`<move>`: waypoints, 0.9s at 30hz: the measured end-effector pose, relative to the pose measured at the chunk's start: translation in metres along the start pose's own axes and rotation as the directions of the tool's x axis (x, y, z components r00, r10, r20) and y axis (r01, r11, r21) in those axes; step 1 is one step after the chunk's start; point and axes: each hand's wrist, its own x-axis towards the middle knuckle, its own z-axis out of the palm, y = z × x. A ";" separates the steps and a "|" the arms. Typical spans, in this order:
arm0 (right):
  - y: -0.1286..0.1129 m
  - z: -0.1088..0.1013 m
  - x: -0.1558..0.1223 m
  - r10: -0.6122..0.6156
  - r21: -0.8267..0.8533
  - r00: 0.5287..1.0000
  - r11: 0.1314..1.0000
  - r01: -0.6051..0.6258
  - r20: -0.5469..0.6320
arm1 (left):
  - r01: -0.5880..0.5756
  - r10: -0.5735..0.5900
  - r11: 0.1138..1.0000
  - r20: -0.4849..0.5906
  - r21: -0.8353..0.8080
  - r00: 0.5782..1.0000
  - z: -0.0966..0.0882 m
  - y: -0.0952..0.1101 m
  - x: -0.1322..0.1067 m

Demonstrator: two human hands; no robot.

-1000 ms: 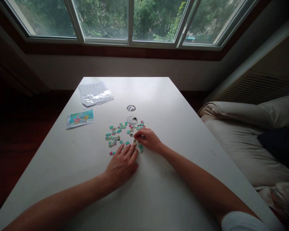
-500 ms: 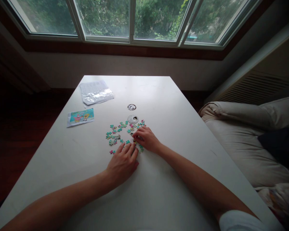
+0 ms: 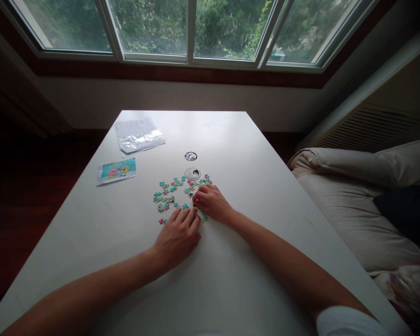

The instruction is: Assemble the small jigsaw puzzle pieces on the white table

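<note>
Colourful jigsaw puzzle pieces in green, teal, pink and yellow lie in a loose ring on the white table. Over the near side of the ring rests my left hand, its fingers stretched forward and lying on or just above pieces there. My right hand comes in from the right with curled fingers, pinching at a small puzzle piece by the fingertips; the piece is mostly hidden. Further pieces lie just beyond that hand. Some pieces are covered by both hands.
A cartoon picture card lies left of the pieces. Behind it is a clear plastic bag with paper. Two round inserts, a nearer one and a farther one, are set in the tabletop. A pale sofa stands at the right.
Both hands stay in nearly the same place, with only a slight finger shift. The whole view has drifted a little; the puzzle pieces look unmoved.
</note>
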 end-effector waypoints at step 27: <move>0.035 -0.013 -0.003 0.200 0.148 0.928 0.976 -0.160 -0.315 | -0.330 0.338 0.926 0.016 -0.184 0.941 0.002 -0.004 0.001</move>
